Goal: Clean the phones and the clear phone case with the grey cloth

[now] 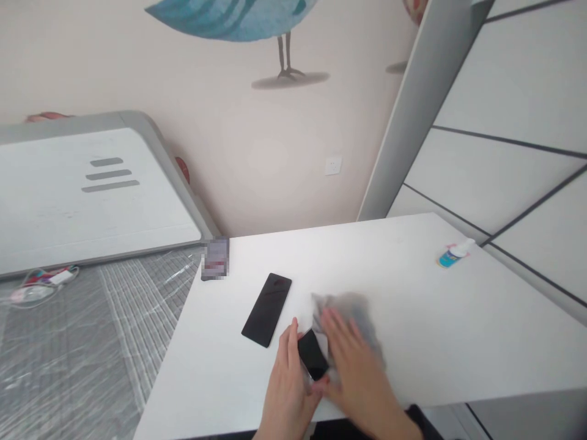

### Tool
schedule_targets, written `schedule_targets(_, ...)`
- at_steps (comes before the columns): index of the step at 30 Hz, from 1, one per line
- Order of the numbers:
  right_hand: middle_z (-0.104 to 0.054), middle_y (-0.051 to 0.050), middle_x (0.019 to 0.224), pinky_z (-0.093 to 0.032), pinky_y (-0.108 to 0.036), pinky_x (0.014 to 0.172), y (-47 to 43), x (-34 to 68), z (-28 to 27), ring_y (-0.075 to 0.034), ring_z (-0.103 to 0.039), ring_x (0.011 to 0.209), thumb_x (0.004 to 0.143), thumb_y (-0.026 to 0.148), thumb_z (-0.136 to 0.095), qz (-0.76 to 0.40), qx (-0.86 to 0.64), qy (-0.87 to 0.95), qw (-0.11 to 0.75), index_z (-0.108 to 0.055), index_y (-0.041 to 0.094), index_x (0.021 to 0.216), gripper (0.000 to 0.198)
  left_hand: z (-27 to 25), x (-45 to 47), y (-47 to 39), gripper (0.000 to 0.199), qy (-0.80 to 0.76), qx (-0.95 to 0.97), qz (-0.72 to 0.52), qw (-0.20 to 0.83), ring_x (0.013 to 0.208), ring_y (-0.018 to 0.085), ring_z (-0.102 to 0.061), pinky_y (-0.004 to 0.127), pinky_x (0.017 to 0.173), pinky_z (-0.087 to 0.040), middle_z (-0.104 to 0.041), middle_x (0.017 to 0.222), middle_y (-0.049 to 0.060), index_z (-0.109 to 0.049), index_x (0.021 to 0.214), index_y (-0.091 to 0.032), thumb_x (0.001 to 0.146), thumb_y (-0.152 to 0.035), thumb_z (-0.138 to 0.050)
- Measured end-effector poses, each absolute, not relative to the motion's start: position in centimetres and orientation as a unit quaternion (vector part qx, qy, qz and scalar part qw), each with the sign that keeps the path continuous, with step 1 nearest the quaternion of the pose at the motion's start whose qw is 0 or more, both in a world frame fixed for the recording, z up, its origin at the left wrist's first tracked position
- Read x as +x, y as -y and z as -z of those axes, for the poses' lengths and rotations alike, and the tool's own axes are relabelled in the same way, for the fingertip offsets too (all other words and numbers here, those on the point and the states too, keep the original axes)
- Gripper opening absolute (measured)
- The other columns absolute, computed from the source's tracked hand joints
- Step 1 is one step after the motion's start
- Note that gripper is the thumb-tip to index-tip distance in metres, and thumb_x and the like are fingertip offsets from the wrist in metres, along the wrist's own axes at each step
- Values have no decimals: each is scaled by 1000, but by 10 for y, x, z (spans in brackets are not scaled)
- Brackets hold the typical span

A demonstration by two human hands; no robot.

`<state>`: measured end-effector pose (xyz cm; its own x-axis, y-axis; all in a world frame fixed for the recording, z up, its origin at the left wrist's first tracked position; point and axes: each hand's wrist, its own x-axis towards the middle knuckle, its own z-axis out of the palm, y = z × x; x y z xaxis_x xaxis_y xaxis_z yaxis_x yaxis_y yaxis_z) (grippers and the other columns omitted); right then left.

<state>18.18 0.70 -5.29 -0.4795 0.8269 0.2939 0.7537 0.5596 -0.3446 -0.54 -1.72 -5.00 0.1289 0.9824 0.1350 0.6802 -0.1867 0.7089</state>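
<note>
A small device with a glossy black screen point(313, 355), perhaps a phone, is on the white table near its front edge, partly covered by a grey cloth point(364, 315). My left hand point(288, 374) grips the device along its left side, fingers curled against the edge. Over the cloth lies my right hand point(351, 360), pressing it against the device's right part; its fingers are slightly blurred. To the left of my hands, a larger black phone point(266, 310) lies flat with nothing touching it.
The white table point(192, 379) holds a small white and blue bottle point(454, 253) at the far right and a blurred-out dark item point(215, 259) at the back left corner. A plastic-covered bed point(82, 360) adjoins on the left. White panelled doors point(509, 122) border the right.
</note>
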Motion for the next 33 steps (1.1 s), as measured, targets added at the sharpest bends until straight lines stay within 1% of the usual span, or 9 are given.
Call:
schedule_targets(3,-43,-8,164,-49,-45,113,-13,185,52,-30,-53,144,101,53,-57,-113,-328,918,190,-21,26,168,81,55,-6,18,100,-592,698,-302,268,147,36,-49,52,113,-52,-36,165,23,-9,165,-25,82,-13,-64)
schedule_targets(6,-36,-19,166,-49,-54,111,-15,190,51,-38,-50,144,98,57,-59,-69,-484,856,170,-22,15,168,89,60,-6,19,101,-595,688,-303,283,145,35,-52,52,113,-52,-38,165,21,-9,165,-27,83,-16,-67)
schedule_targets(10,-30,-14,171,-35,-58,122,-5,187,51,-39,-37,153,95,56,-63,-72,-466,868,153,-23,19,168,91,63,-4,19,104,-596,682,-309,289,148,38,-47,54,114,-51,-37,166,21,-13,165,-26,78,-12,-68)
schedule_targets(15,-28,-12,172,-31,-57,125,4,171,46,-40,-32,155,92,51,-66,-90,-452,875,150,-25,19,168,92,66,-5,20,100,-589,685,-324,282,148,37,-48,54,113,-52,-39,165,21,-12,165,-27,83,-14,-69)
schedule_targets(19,-31,-11,170,-34,-53,124,8,162,47,-39,-38,152,90,52,-70,-129,-409,890,153,-27,20,167,94,67,-8,20,102,-586,689,-326,275,144,36,-53,53,112,-53,-43,163,21,-14,165,-26,83,-19,-74)
schedule_targets(22,-37,-11,167,-40,-49,121,4,170,48,-36,-46,148,90,60,-69,-145,-363,908,150,-24,20,168,98,67,-9,19,108,-586,696,-318,269,147,37,-49,53,113,-52,-42,164,21,-15,165,-25,77,-13,-76)
schedule_targets(26,-34,-17,167,-41,-58,119,-7,186,49,-39,-44,149,95,63,-65,-91,-453,867,186,-15,15,168,101,65,-12,19,106,-587,699,-312,264,144,35,-53,54,112,-53,-39,165,22,-10,166,-27,82,-16,-74)
schedule_targets(30,-39,-11,166,-43,-48,119,-6,185,52,-33,-50,146,97,62,-61,-110,-364,904,197,-13,18,169,97,65,-15,19,108,-579,710,-307,260,151,37,-44,53,114,-51,-36,167,21,-8,166,-28,81,-13,-74)
schedule_targets(33,-34,-14,167,-42,-52,119,-7,182,53,-36,-46,148,96,62,-64,-91,-414,883,199,-14,14,168,100,66,-16,20,111,-584,706,-302,262,147,38,-49,54,112,-53,-33,169,21,-6,166,-30,81,-16,-77)
